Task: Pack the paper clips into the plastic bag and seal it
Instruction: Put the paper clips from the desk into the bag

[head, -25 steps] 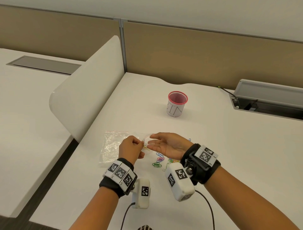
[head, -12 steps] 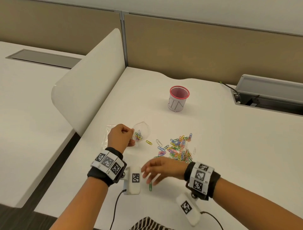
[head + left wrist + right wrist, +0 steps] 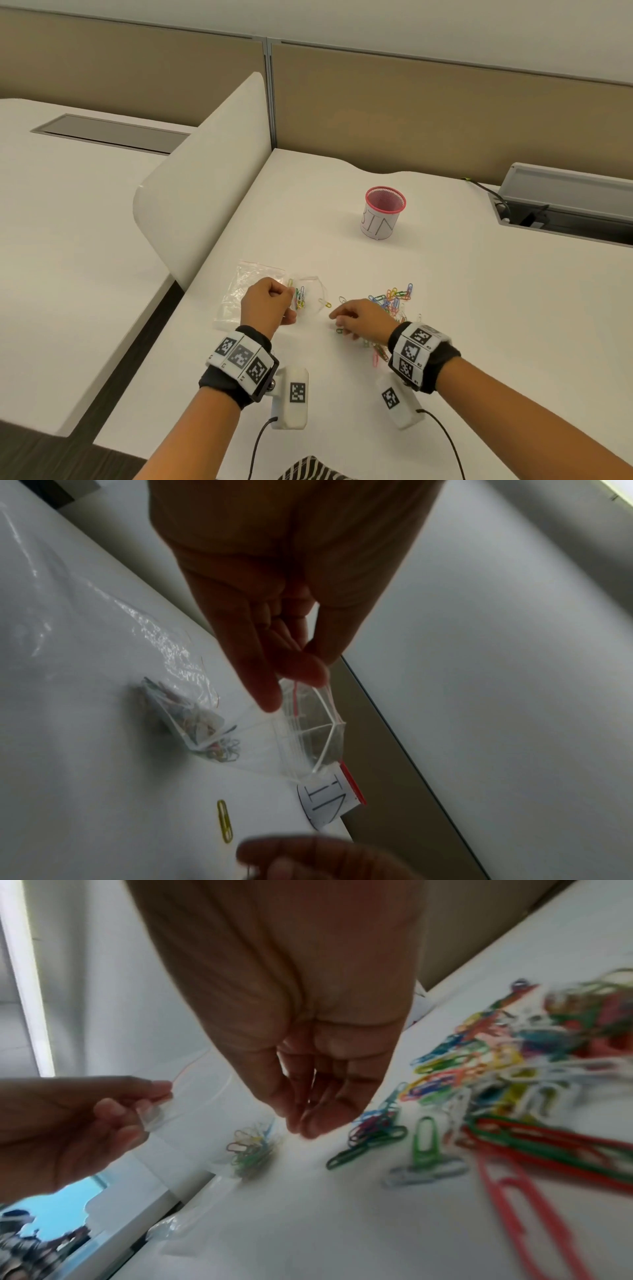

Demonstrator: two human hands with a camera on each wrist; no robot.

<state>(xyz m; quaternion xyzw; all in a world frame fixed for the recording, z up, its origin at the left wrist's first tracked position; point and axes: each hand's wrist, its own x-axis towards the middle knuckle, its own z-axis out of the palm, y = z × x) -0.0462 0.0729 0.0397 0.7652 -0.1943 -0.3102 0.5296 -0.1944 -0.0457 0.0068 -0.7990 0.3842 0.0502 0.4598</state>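
Behind both hands [image 3: 270,303], seemingly unobstructed, stands a cup [image 3: 381,214].

Paper clips [image 3: 394,299]: mixed red, green, blue, yellow, orange, white. Plastic bag [image 3: 310,298]: clear, red strip at its mouth. Cup [image 3: 383,213]: white body, black lettering, pink rim. Desk [image 3: 479,308]: white. Wristbands [image 3: 241,356]: black-and-white square markers.

Glossy clear plastic bag [image 3: 310,298], colour-coated paper clips [image 3: 394,298], smooth matt desk [image 3: 479,325].
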